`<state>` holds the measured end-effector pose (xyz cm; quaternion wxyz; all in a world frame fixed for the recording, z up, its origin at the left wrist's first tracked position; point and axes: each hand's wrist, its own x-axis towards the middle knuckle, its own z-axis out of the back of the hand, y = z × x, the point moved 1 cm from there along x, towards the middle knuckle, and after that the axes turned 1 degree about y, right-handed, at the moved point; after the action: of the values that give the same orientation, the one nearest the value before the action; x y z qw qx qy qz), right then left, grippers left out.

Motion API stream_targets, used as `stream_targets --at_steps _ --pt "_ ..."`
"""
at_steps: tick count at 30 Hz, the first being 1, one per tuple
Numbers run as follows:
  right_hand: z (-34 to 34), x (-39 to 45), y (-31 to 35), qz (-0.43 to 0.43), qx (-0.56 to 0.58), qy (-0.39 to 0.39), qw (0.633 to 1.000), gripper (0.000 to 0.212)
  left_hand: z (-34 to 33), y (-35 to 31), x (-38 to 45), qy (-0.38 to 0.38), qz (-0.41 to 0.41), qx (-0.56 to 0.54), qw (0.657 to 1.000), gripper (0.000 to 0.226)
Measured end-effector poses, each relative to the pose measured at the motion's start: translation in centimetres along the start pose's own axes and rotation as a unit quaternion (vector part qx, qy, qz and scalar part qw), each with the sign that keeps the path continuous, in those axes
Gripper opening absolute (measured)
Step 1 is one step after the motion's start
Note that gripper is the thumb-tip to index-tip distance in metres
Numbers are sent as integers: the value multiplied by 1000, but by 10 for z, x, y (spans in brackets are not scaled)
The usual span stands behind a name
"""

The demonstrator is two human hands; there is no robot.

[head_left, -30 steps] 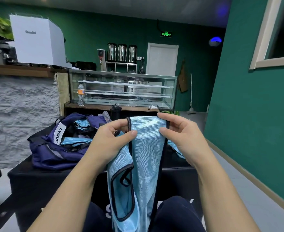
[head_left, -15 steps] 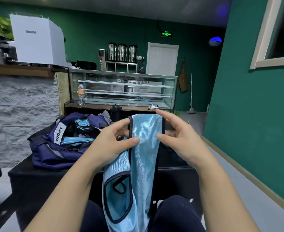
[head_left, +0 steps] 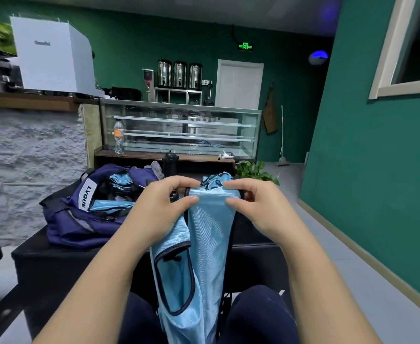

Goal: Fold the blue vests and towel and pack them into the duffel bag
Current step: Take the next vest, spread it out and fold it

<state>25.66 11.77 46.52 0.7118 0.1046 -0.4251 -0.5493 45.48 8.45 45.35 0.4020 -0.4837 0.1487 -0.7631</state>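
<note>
A light blue vest (head_left: 209, 234) with dark trim hangs down between my knees. My left hand (head_left: 159, 209) pinches its top edge at the left corner, and my right hand (head_left: 256, 207) pinches the same edge at the right corner. The navy duffel bag (head_left: 80, 219) lies open on the black table (head_left: 45, 259) to the left, with folded blue fabric (head_left: 109, 206) inside it. More blue fabric (head_left: 216, 178) shows just behind my hands.
A glass display case (head_left: 179, 130) with a water bottle (head_left: 118, 137) stands behind the table. A dark bottle (head_left: 170, 163) sits at the table's far edge, a potted plant (head_left: 253, 171) to its right. The green wall (head_left: 377, 157) runs along the right.
Both hands have dropped lower with the vest's top edge. The right hand's fingers, spread half a second ago, now pinch the right corner again.
</note>
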Motion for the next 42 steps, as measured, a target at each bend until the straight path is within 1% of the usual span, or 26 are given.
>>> stream_targets --at_steps 2,4,6,8,13,16,18,21,23,24,25,26,28,30,32,33,34,35,36,37,38,40,42 --pt "-2 1 -1 7 -14 -17 1000 17 0 -2 0 7 -6 60 998 16" --pt "-4 1 -3 15 -25 -29 999 10 -1 -5 0 6 -9 97 995 21" --pt "-8 3 -7 27 -41 -40 998 9 -1 -6 0 3 -2 99 995 23" --pt "-10 4 -9 26 -30 -41 998 8 -2 -7 0 10 18 74 997 20" --pt "-13 -2 -2 20 121 -35 992 23 -4 -3 1 43 71 -9 996 18" --pt "-15 -3 0 -11 157 -22 987 37 -6 1 1 55 87 -42 994 19" --pt "-15 -2 0 -59 165 -13 984 38 -8 1 2 27 85 -81 993 22" --pt "-14 -3 4 -101 150 7 983 34 -8 -1 3 -85 85 -143 982 24" --pt "-15 -5 10 -100 149 52 982 25 -7 -1 4 -136 78 -165 974 19" --pt "-17 -6 14 -89 152 82 981 19 -7 -1 4 -145 73 -173 972 15" --pt "-20 -7 17 -73 143 112 981 18 -7 -3 4 -146 67 -185 970 11" --pt "-23 -8 20 -56 125 136 981 21 -8 -4 4 -140 59 -206 967 7" --pt "-30 -7 22 -33 81 155 984 22 -9 -6 4 -125 48 -226 965 11" --pt "-33 -4 19 -26 45 139 989 19 -8 -6 3 -110 36 -211 971 7" --pt "-29 -1 13 -21 35 95 995 21 -4 -1 2 -85 22 -185 979 8" --pt "-26 1 11 -20 37 71 997 22 0 2 3 -60 7 -147 987 12" --pt "-23 1 9 -21 40 50 998 21 4 5 3 -31 -10 -82 996 15" --pt "-21 2 7 -23 41 33 998 17 7 5 3 -5 -21 -14 1000 18" --pt "-19 3 5 -28 41 19 999 12 10 4 3 12 -29 25 999 18" --pt "-18 4 3 -32 42 9 999 10 12 2 3 26 -32 22 999 16" --pt "-17 4 2 -33 43 2 999 10 12 -1 2 42 -37 -16 998 14" --pt "-18 4 1 -32 46 -4 998 12 11 -10 -2 82 -40 -133 987 11" --pt "-19 4 0 -35 45 -8 998 11 8 -20 -6 120 -24 -209 970 10"
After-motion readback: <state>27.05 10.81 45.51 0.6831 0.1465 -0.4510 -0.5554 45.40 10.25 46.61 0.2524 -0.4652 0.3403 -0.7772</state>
